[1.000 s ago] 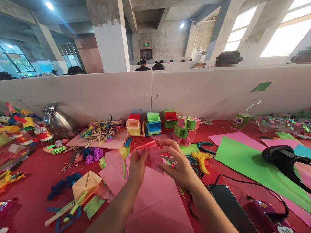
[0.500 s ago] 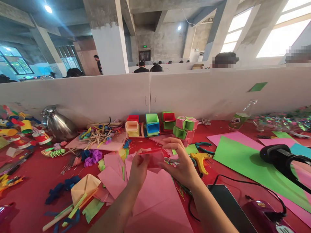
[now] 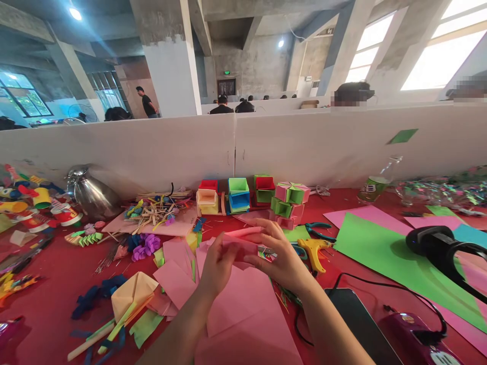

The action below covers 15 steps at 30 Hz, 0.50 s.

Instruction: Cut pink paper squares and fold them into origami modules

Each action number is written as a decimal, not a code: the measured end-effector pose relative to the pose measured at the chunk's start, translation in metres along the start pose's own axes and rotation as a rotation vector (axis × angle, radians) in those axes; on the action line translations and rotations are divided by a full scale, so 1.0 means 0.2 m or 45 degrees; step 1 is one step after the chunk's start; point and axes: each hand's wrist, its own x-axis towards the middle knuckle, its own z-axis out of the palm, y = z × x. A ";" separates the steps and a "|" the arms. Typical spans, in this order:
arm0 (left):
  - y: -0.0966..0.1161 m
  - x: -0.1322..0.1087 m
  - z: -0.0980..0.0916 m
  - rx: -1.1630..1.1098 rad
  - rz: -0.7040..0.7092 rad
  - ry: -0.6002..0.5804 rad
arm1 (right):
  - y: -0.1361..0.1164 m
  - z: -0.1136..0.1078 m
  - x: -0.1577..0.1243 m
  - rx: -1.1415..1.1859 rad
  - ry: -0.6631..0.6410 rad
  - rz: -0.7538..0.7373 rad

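Observation:
A piece of pink paper [image 3: 245,247], partly folded with its upper edge curving over, is held up in front of me between both hands. My left hand [image 3: 219,266] pinches its left end, thumb on the near face. On the other side, my right hand [image 3: 279,253] has its fingers over the top edge and its thumb at the lower right corner. Below the hands lie overlapping pink paper sheets [image 3: 243,309]. Behind them stand folded paper boxes in red, cream, green and blue, among them a green-and-blue pair [image 3: 239,195] and a pink-and-green stack [image 3: 291,203].
On the right are a yellow glue gun [image 3: 315,253], blue-handled pliers [image 3: 320,230], a phone [image 3: 357,324], a green sheet [image 3: 395,268] and a black headset-like device [image 3: 433,241]. A steel jug [image 3: 91,192] and craft scraps lie left. A white partition [image 3: 152,147] borders the table.
The pink paper has turned from nearly flat to upright, its top edge now curling over. My right fingers have closed in on it. In the distance, a person has moved left, out from behind the pillar.

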 end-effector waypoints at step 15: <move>0.06 0.00 -0.04 0.177 0.051 -0.306 | 0.02 0.00 0.00 0.269 0.188 0.162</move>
